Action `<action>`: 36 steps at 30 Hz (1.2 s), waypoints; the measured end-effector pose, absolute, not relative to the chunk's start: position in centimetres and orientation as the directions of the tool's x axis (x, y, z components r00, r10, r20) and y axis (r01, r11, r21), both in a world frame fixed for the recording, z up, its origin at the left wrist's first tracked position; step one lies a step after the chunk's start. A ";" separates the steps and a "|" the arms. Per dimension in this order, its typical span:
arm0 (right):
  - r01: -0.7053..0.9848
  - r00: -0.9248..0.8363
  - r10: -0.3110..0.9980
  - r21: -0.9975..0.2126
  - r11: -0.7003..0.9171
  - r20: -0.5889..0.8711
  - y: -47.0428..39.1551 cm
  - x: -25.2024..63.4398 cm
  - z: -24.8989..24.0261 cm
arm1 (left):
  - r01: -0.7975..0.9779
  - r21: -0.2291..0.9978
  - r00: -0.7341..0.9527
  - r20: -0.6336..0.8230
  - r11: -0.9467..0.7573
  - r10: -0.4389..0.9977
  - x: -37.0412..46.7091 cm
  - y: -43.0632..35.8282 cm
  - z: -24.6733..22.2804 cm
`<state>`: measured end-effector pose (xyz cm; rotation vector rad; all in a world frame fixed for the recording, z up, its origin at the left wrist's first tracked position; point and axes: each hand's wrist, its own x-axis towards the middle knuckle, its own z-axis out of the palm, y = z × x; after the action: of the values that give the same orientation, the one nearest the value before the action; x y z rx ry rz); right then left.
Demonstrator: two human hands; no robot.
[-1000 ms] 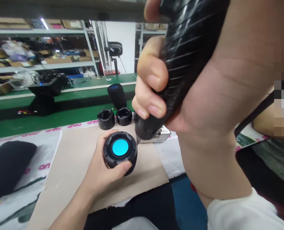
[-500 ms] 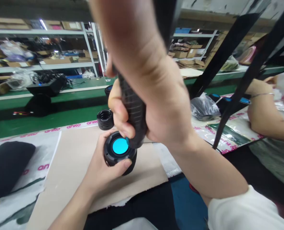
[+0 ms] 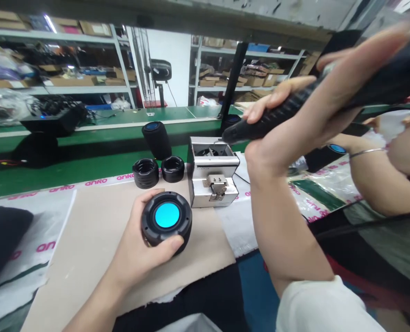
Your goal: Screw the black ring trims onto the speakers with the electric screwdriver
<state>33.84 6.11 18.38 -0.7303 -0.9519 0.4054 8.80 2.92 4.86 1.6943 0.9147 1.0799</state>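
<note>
Screwdriver (image 3: 274,121) over metal box (image 3: 201,189), dark parts (image 3: 203,152) inside

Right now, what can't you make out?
Head view:
Black tool, rear end: cut off by the right edge.
Its tip: too small to tell what it carries.
Black round part, left side: covered by the left hand.
Metal box, front markings: too small.
Dark piece: cut off by the left edge.

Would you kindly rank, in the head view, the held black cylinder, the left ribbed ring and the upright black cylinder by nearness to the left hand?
1. Held black cylinder: within the left hand.
2. Left ribbed ring: just beyond the hand.
3. Upright black cylinder: behind that ring.
</note>
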 end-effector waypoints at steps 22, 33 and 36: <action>-0.039 0.472 0.714 -0.797 0.603 0.517 5.6 32.0 11.8 | 0.176 0.937 0.276 0.248 -0.302 0.929 8.9 2.5 5.3; -0.116 0.262 0.747 -0.748 0.653 0.611 2.4 31.6 18.3 | 0.135 0.913 0.349 0.320 -0.385 0.881 8.4 3.2 4.8; -0.189 0.133 0.816 -0.794 0.577 0.562 1.4 29.4 22.4 | 0.119 0.911 0.371 0.329 -0.395 0.869 8.3 3.3 4.7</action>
<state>29.35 1.45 22.35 -0.6352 -1.2289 0.8048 8.31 3.34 4.69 1.7747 0.8691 1.1000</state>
